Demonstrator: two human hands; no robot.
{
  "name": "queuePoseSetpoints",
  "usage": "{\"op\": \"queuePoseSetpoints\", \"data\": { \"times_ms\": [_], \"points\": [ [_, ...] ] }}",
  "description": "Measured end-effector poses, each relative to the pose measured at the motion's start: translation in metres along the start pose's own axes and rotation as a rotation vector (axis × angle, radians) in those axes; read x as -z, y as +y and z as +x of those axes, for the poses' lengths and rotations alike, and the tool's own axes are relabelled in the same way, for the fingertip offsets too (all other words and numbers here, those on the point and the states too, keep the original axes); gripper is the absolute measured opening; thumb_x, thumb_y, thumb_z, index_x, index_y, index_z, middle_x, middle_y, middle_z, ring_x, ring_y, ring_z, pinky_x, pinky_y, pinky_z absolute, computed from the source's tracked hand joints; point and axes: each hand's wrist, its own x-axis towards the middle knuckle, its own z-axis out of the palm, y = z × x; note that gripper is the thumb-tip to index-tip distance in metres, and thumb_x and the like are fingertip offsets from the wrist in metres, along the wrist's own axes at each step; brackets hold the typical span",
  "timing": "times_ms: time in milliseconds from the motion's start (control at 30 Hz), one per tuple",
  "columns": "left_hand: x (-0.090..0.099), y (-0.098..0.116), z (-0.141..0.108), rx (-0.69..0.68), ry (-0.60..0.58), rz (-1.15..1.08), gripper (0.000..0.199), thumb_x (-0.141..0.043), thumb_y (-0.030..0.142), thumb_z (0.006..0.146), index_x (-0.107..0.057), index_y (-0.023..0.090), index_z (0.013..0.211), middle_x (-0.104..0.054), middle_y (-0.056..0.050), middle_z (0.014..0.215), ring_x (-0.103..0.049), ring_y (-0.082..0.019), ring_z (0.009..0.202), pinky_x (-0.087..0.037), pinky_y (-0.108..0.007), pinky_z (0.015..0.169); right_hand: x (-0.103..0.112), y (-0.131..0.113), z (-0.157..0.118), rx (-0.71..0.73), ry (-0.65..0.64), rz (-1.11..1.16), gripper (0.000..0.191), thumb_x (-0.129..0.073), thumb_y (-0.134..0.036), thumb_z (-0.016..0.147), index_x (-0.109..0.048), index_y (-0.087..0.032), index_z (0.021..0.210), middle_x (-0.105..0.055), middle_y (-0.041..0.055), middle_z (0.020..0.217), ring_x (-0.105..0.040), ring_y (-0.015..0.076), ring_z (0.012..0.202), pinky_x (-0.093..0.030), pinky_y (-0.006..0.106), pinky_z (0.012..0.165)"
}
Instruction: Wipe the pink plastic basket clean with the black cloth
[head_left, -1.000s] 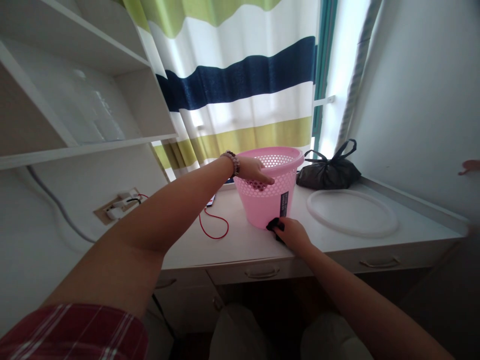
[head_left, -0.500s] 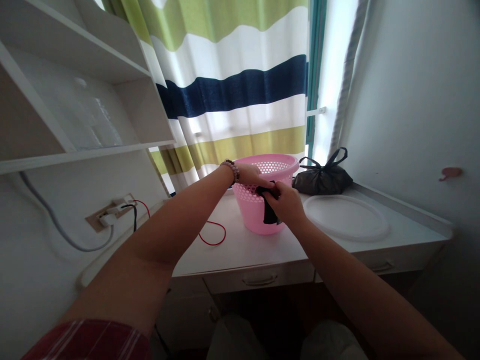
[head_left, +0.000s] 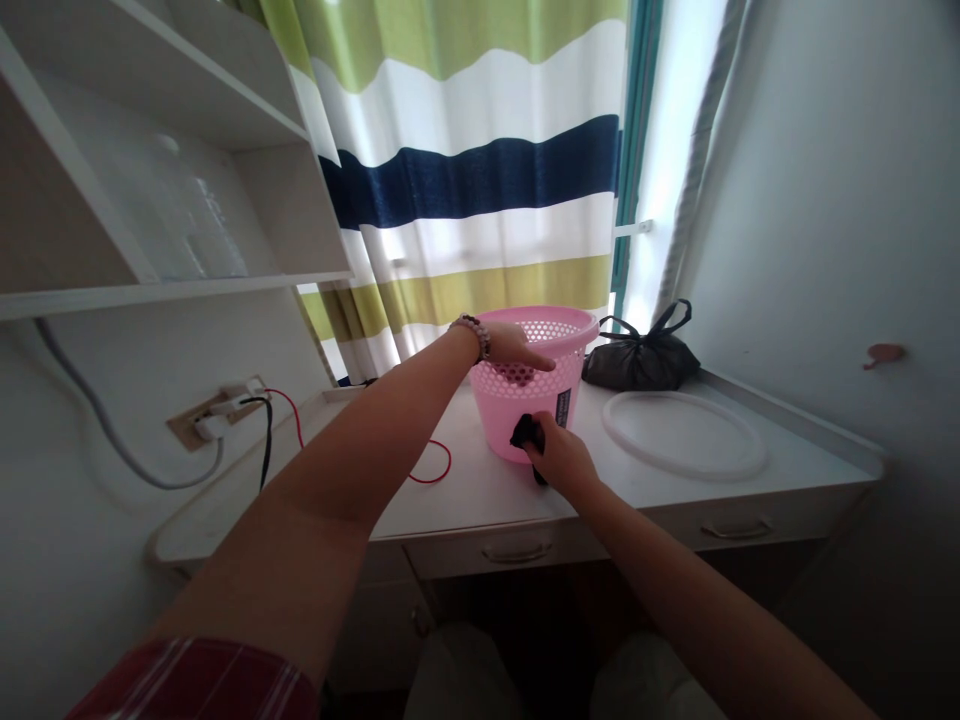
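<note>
A pink plastic basket (head_left: 501, 415) with a holed upper wall stands on the white desk. My left hand (head_left: 516, 345), with a beaded bracelet at the wrist, grips its near rim; the fingers inside are partly hidden. A bunched black cloth (head_left: 527, 432) is in my right hand (head_left: 561, 455), whose fingers are closed round it. That hand is in front of the basket's lower wall, and a bit of the cloth hangs below it. Close beside it, a dark label (head_left: 562, 407) shows on the basket.
A white round lid (head_left: 682, 435) lies on the desk (head_left: 450, 515) to the right. Behind it sits a tied black plastic bag (head_left: 641, 360). At left are a red cable (head_left: 448, 468), plugs in a wall socket (head_left: 214, 425) and a shelf (head_left: 292, 285) overhead.
My right hand has moved down and slightly toward me with the black cloth, away from my left hand. The dark label on the basket now shows. My left hand remains at the rim.
</note>
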Motion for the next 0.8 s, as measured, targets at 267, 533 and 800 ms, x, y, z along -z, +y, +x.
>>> {"op": "queuePoseSetpoints", "data": {
  "times_ms": [267,533,800],
  "points": [
    [-0.003,-0.004,0.002,0.006,0.005,-0.028,0.058,-0.050,0.063,0.064,-0.067,0.019,0.098,-0.066,-0.007,0.094,-0.056,-0.022,0.083,-0.039,-0.032,0.077,0.016,-0.020,-0.005,0.055,0.014,0.065,0.076,-0.054,-0.026,0.075,-0.015,-0.022,0.140,-0.062,0.0052,0.085,-0.058,0.0203,0.074,-0.035,0.028,0.064],
    [-0.005,-0.006,0.004,0.019,0.044,-0.011,0.062,-0.049,0.065,0.063,-0.065,0.018,0.100,-0.065,-0.008,0.095,-0.055,-0.023,0.083,-0.039,-0.033,0.076,0.006,-0.036,-0.010,0.007,0.025,0.457,0.090,-0.059,-0.025,0.069,-0.006,-0.019,0.142,-0.059,0.0000,0.073,-0.054,0.0161,0.067,-0.036,0.026,0.061],
    [-0.005,-0.008,0.003,0.015,0.001,-0.057,0.063,-0.048,0.070,0.062,-0.067,0.018,0.091,-0.066,-0.007,0.089,-0.057,-0.021,0.080,-0.038,-0.032,0.073,0.000,-0.061,-0.006,-0.072,-0.021,1.256,0.105,-0.066,-0.028,0.065,0.004,-0.024,0.142,-0.051,-0.0067,0.067,-0.048,0.0100,0.056,-0.039,0.024,0.054]
  ]
}}
